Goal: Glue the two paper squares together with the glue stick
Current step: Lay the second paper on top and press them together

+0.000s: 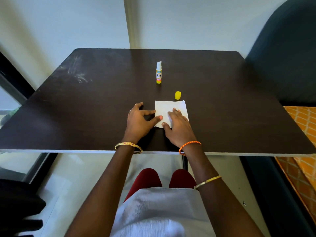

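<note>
Our two hands rest on the near middle of the dark bench (85, 108), both on the white paper (168, 106), which lies flat and reads as a single square; we cannot tell whether a second sheet lies beneath it. We press our right hand (177, 127) flat on its near right part, fingers straight. Our left hand (139, 119) spreads wide just beside its left edge, thumb and forefinger touching the sheet. Just beyond the far edge stands the yellow cap (177, 95). Farther back the glue stick (158, 72) stands upright, uncapped, its white glue exposed.
</note>
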